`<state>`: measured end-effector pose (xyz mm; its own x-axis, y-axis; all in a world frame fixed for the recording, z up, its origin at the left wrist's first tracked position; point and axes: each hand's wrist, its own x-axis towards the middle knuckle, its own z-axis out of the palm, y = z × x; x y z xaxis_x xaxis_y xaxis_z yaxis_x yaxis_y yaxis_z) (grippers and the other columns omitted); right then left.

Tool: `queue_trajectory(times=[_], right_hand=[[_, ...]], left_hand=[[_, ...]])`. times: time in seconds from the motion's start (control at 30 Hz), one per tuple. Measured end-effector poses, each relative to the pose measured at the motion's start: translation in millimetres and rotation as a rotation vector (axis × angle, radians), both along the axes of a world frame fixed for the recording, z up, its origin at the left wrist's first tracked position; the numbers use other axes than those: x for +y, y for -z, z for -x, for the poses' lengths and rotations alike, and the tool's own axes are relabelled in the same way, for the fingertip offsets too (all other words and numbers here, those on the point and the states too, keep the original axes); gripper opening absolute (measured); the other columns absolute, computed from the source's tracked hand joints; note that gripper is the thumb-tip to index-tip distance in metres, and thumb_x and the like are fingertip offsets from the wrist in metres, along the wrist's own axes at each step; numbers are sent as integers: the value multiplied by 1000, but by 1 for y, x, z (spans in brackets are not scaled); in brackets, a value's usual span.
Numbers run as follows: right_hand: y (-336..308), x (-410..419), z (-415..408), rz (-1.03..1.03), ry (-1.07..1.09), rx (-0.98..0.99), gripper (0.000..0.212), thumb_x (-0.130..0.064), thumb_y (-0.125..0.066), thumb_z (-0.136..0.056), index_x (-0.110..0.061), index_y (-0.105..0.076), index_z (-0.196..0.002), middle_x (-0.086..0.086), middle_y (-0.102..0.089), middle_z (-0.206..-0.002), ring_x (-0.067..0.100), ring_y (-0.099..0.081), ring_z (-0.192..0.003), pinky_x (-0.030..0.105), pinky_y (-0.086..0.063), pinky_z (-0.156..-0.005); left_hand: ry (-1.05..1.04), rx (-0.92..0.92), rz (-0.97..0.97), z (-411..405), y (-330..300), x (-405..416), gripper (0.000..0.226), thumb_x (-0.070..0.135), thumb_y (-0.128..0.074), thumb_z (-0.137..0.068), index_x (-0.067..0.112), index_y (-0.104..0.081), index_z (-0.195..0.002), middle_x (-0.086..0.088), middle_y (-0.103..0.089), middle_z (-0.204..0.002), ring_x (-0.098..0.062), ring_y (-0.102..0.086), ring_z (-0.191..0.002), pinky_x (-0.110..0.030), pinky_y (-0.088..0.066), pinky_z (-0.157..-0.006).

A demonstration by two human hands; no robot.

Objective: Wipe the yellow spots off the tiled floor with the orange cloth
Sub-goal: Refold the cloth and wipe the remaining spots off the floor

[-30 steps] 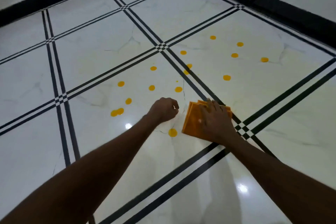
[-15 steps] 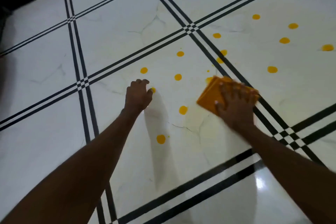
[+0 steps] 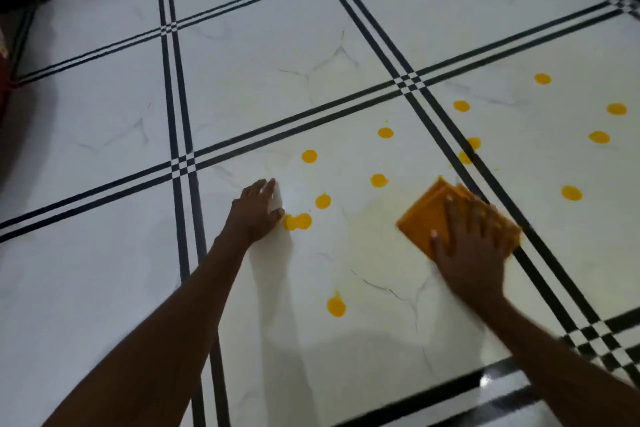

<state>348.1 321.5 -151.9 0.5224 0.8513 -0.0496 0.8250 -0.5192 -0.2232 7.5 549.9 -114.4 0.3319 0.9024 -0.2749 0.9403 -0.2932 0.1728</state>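
Orange cloth (image 3: 429, 218), pressed flat under the spread right hand (image 3: 469, 250), has slid forward over a yellow spot (image 3: 378, 180) half a second back, while the open left hand (image 3: 255, 211) braces the tiled floor (image 3: 242, 80), many spots remaining.

Head camera looks steeply down (close) at tiled floor (image 3: 104, 253).
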Motion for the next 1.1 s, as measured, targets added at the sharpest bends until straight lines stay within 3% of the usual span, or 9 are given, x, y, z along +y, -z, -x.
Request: queue_trajectory(times=[0.1,0.3,0.4,0.53,0.63,0.77,0.87,1.0,1.1], right_hand=[[-13,-51,67,55,41,35,80,-56,-35,-92,-26,-13,-163,22,-20,-167,48,-17,-152,69,-11,-120],[2,11,139,-22,-531,45,81,-55,-49,-87,-30,-28,-160,15,-20,-169,44,-17,-155,68,-17,-119],[3,58,82,1,-376,-74,78,-57,-40,-89,-29,-28,-160,16,-25,-167,43,-22,-152,66,-14,-120],[-10,4,95,23,-206,18,78,-55,-36,-90,-25,-26,-161,22,-27,-165,49,-23,-149,68,-15,-119],[-12,-49,183,4,-385,100,77,-57,-44,-87,-23,-40,-155,25,-35,-160,53,-33,-145,71,-21,-115],[3,69,185,-87,-663,78,78,-64,-46,-89,-32,-32,-159,15,-25,-167,44,-22,-153,69,-16,-118],[10,138,110,-10,-401,-55,79,-67,-34,-91,-32,-22,-161,16,-24,-167,44,-20,-152,68,-15,-118],[-2,64,125,-46,-153,38,82,-60,-40,-90,-27,-22,-162,22,-23,-166,49,-18,-151,69,-15,-118],[-9,31,212,-67,-468,105,81,-60,-47,-88,-26,-31,-160,21,-24,-166,49,-20,-152,68,-10,-121]], left_hand=[[-38,11,-33,13,-2,-10,75,36,-59,-95,14,-23,-157,-17,-21,-163,-33,-20,-150,-53,-30,-113],[22,128,4,24,-3,-6,80,50,-50,-96,24,-9,-159,-11,-7,-167,-32,-9,-153,-53,-19,-118],[42,104,-45,41,8,-5,80,60,-47,-94,31,-9,-159,-7,-7,-167,-32,-6,-153,-53,-17,-118],[8,86,-9,40,10,-2,83,62,-49,-91,34,-10,-159,-6,-5,-168,-31,-6,-154,-51,-16,-118],[2,70,52,38,-1,4,81,54,-55,-93,34,-12,-158,-4,-6,-168,-28,-7,-154,-50,-18,-119],[32,94,36,58,0,11,80,49,-55,-95,33,-10,-159,-6,-5,-168,-29,-6,-153,-53,-20,-121],[-32,105,27,73,12,9,85,55,-54,-94,33,-4,-159,-7,1,-168,-30,-1,-154,-53,-15,-120],[-20,162,29,64,10,6,86,53,-53,-95,31,0,-159,-9,5,-167,-32,1,-154,-52,-15,-120],[-20,154,71,63,2,12,89,54,-56,-93,31,0,-159,-9,4,-167,-33,0,-154,-53,-15,-121]])
